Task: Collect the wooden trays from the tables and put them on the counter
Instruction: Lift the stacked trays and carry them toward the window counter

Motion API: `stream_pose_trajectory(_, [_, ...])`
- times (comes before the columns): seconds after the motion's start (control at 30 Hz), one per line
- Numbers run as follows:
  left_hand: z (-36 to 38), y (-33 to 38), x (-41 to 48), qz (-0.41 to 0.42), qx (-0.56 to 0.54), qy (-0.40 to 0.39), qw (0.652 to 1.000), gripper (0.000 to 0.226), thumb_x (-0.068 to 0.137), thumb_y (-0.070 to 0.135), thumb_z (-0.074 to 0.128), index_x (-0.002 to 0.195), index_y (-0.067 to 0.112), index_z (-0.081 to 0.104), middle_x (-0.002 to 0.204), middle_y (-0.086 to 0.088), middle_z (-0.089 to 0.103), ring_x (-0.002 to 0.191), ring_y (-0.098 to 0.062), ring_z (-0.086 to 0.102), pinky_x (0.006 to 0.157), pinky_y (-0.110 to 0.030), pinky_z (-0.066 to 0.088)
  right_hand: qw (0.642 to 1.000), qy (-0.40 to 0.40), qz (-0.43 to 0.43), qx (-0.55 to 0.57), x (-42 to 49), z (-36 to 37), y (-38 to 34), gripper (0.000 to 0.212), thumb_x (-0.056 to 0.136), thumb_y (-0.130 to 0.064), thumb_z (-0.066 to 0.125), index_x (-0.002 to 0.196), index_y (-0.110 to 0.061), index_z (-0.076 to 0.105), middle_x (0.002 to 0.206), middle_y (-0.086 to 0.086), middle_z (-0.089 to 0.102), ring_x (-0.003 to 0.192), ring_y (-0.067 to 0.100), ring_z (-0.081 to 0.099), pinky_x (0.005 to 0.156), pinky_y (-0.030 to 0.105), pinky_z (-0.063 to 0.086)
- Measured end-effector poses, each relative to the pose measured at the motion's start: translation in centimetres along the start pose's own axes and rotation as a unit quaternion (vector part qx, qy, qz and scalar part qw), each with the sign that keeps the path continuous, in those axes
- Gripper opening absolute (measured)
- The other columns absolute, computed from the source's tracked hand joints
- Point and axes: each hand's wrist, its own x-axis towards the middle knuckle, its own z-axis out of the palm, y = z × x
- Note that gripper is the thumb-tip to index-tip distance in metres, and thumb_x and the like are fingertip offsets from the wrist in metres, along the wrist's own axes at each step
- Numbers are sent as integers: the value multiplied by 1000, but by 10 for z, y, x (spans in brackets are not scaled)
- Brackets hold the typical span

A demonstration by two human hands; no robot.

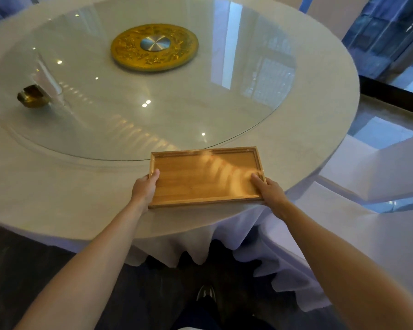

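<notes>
A rectangular wooden tray (200,179) with a raised rim is at the near edge of a round table (57,186) covered in a white cloth. My left hand (146,186) grips its left short side, thumb over the rim. Gripping the right short side is my right hand (270,190), thumb resting inside the tray. The tray is empty. I cannot tell whether it rests on the cloth or is lifted slightly. No counter is in view.
A glass turntable (177,103) with a gold centre disc (154,47) covers most of the table. A small brass holder (32,96) stands at its left. White-covered chairs (379,229) sit at the right. Windows (391,39) are at the far right.
</notes>
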Motion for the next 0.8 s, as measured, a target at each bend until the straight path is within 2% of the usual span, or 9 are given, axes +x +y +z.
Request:
stream_pose_trajectory(0.1, [17,25,-7,24,16,-36,999,48,95,40,41,107,-1,64,86,-7,57,94,-26,52,82,-33,39,998,46,2,32,-15,-27,2,28,93,-40,45,104,-16,52,82,-1,56,68,7,51,58,21,41])
stream_pose_trajectory(0.13, [25,33,-11,33,21,-45,998,46,95,39,44,99,0,66,84,-9,60,92,-24,52,81,-33,39,997,61,2,39,-23,-39,3,28,93,-41,45,104,-16,51,81,-2,55,70,7,51,58,21,42])
stream_pose_trajectory(0.23, [56,59,-30,69,39,-84,993,47,93,38,47,107,-3,67,109,-22,67,91,-22,55,79,-31,39,992,102,-2,71,-47,-82,9,31,92,-41,48,104,-13,54,86,2,58,76,13,55,70,27,50])
stream_pose_trajectory(0.33, [96,85,-65,99,61,-134,984,50,93,40,47,114,-3,64,112,-19,65,94,-25,56,80,-31,39,984,147,-11,96,-79,-133,23,35,90,-42,49,107,-13,57,95,5,61,87,20,58,86,39,51])
stream_pose_trajectory(0.4, [129,101,-97,123,81,-165,975,54,93,42,45,115,-4,62,113,-19,63,100,-30,58,83,-36,41,976,180,-27,116,-106,-170,38,31,92,-40,48,105,-13,55,86,1,61,78,15,58,75,32,51])
stream_pose_trajectory(0.5, [181,123,-155,163,96,-215,958,55,94,40,43,117,-8,58,104,-17,58,92,-28,53,77,-35,39,959,245,-31,141,-156,-228,64,28,92,-38,48,101,-12,53,77,-2,56,68,11,54,58,24,46])
stream_pose_trajectory(0.63, [255,145,-243,220,111,-272,930,57,94,40,45,120,-10,55,110,-18,58,94,-28,51,80,-35,38,927,328,-18,179,-231,-311,107,30,90,-40,51,103,-13,54,94,7,57,68,14,52,52,26,43])
stream_pose_trajectory(0.7, [293,153,-292,248,117,-296,915,57,94,39,45,123,-9,53,121,-22,57,97,-29,51,81,-34,37,911,366,-21,187,-270,-352,128,33,90,-42,52,103,-11,56,91,7,57,70,17,53,51,26,42])
stream_pose_trajectory(0.8, [351,160,-366,277,119,-337,892,56,94,38,46,126,-7,52,122,-17,57,108,-33,54,91,-32,40,886,423,-20,187,-329,-412,164,41,88,-46,51,103,-9,61,93,8,58,73,18,53,52,26,40])
